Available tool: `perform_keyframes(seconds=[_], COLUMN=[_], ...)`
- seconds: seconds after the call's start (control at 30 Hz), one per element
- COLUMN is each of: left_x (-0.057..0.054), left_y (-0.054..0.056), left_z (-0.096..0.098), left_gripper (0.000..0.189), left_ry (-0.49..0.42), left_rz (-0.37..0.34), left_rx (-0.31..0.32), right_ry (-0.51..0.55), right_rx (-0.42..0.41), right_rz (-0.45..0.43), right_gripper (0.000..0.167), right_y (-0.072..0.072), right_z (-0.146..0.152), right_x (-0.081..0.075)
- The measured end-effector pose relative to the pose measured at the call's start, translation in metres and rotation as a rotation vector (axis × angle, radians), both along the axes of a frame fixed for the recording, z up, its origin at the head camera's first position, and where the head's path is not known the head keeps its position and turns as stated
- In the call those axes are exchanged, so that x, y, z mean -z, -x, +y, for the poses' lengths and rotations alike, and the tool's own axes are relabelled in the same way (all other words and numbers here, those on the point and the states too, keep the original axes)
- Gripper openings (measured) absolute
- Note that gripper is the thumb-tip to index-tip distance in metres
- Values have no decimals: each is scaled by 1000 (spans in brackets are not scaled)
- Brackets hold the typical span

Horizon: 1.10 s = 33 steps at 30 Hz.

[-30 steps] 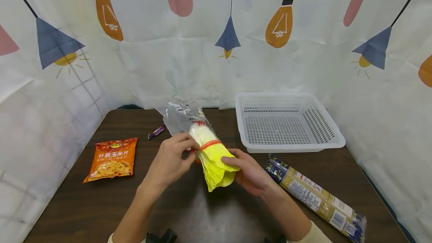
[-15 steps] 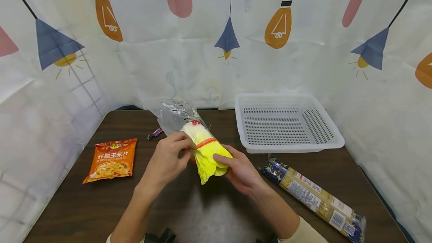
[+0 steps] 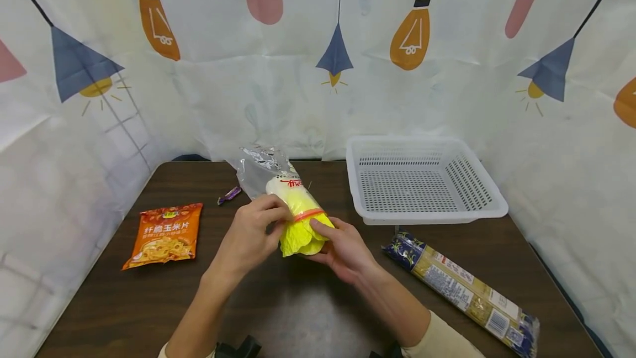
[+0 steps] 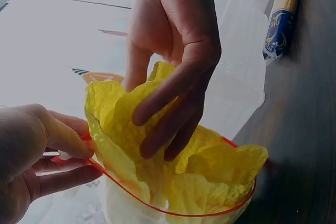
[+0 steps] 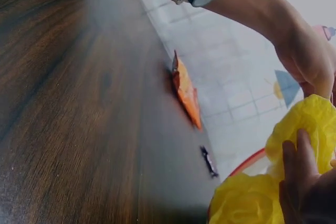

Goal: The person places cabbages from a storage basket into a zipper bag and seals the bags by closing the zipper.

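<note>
Snack packet [image 3: 166,236] lies at frame left on the bench [image 3: 99,314], a purple sweet [image 3: 229,195] to its right. At centre, the left hand [image 3: 255,225] pinches the red rim [image 3: 309,215] of a clear bag [image 3: 258,170] in its fingers [image 4: 68,180], and the right hand [image 3: 348,250] grips the yellow leaves [image 3: 300,239] poking out. A white basket [image 3: 365,217] stands right of centre, a noodle packet [image 3: 462,291] lower right.

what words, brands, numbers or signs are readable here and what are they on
"纤脆玉米片": on the orange packet; its smaller line and yellow logo are too small to read.
Red print on the clear bag: too blurred to read.
Print panels and barcode on the blue-and-gold packet: too small to read.
Purple wrapper: nothing legible.
</note>
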State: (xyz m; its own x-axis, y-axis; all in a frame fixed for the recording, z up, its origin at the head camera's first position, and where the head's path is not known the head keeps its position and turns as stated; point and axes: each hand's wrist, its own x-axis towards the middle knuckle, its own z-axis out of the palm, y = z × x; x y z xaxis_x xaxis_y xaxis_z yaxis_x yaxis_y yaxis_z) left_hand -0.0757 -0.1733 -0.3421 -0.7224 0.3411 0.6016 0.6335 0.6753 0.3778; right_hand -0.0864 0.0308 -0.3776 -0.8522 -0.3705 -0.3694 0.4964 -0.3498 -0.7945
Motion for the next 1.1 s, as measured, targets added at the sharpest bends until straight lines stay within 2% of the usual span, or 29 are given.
perform_keyframes(seconds=[0.23, 0.4, 0.63, 0.93, 1.1], left_x=[-1, -2, -2, -1, 0], left_y=[0, 0, 0, 1, 0], left_z=[-1, -1, -1, 3, 2], left_gripper=[17, 17, 16, 19, 20], left_ry=[16, 16, 20, 27, 23], left_rz=[4, -3, -21, -24, -33], left_rx=[17, 13, 26, 116, 120], right_ry=[194, 274, 309, 308, 302], right_rx=[19, 38, 53, 121, 134], right_rz=[-106, -158, -182, -159, -188], right_gripper=[57, 56, 55, 58, 62], right_y=[-1, -1, -1, -1, -1], right_z=[-1, -2, -5, -8, -7], right_x=[-2, -2, -3, -1, -1])
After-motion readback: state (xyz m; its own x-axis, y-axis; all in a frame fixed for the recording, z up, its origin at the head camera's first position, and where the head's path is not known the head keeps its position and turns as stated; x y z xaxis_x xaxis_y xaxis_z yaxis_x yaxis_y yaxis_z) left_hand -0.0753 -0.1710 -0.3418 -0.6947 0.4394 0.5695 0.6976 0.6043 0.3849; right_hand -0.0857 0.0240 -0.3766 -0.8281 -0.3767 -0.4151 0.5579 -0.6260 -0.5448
